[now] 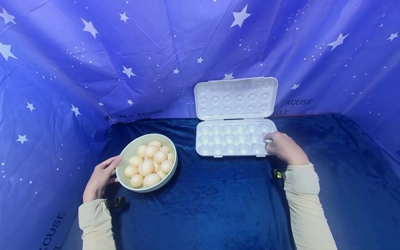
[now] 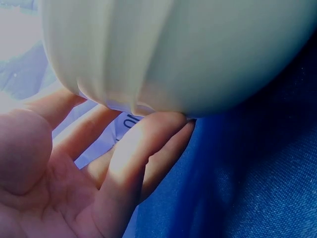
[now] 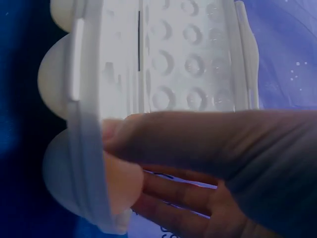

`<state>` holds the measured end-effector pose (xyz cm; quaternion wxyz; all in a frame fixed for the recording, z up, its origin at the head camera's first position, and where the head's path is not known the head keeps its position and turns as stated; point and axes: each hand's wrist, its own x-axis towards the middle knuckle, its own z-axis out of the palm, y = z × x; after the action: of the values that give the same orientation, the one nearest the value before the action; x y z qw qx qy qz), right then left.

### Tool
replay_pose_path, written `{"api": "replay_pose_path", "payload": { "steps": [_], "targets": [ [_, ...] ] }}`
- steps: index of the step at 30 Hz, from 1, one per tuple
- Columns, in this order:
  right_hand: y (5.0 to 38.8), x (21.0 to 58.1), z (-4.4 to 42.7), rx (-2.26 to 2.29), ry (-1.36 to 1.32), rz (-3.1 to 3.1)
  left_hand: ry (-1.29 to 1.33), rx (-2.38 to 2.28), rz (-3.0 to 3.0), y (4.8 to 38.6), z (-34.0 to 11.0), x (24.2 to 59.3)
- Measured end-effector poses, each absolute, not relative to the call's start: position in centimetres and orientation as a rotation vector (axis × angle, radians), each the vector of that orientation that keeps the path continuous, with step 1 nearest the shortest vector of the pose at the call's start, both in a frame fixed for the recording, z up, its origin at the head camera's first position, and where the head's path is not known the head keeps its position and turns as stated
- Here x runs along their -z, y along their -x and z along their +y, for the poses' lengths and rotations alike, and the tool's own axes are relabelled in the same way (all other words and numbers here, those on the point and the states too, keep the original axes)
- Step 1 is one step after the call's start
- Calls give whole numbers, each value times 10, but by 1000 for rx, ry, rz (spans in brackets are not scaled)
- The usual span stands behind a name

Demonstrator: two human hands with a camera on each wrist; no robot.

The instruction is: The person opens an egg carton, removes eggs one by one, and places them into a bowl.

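On the left, a pale green bowl (image 1: 173, 170) holds a heap of beige eggs (image 1: 147, 167). My left hand (image 1: 100, 177) grips its left side, with fingertips at the rim and lower on the outer wall; the left wrist view shows bent fingers (image 2: 143, 158) against the wall. At the right end of an opened white egg box (image 1: 215, 155), my right hand (image 1: 285, 147) reaches over the cups. In the right wrist view its thumb and fingers hold an orange-lit egg (image 3: 124, 183) at the end cup near the box's edge. That egg is hidden in the head view.
The egg box's dimpled lid (image 1: 235, 99) stands raised against a purple star-printed curtain (image 1: 175, 45) behind the table. Dark blue velvet cloth (image 1: 200, 201) covers the tabletop. Wrist cameras (image 1: 118, 202) are strapped to both forearms.
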<state>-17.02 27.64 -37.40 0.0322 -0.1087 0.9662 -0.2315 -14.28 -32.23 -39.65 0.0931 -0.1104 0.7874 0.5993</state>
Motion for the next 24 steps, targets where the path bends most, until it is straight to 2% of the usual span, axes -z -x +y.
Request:
{"api": "replay_pose_path", "payload": {
  "steps": [17, 24],
  "targets": [
    [170, 376, 279, 753, 253, 3016, 322, -1801, 2328, 142, -325, 399],
    [169, 368, 277, 780, 348, 3180, 316, -1813, 2318, 144, -324, 400]
  ]
}}
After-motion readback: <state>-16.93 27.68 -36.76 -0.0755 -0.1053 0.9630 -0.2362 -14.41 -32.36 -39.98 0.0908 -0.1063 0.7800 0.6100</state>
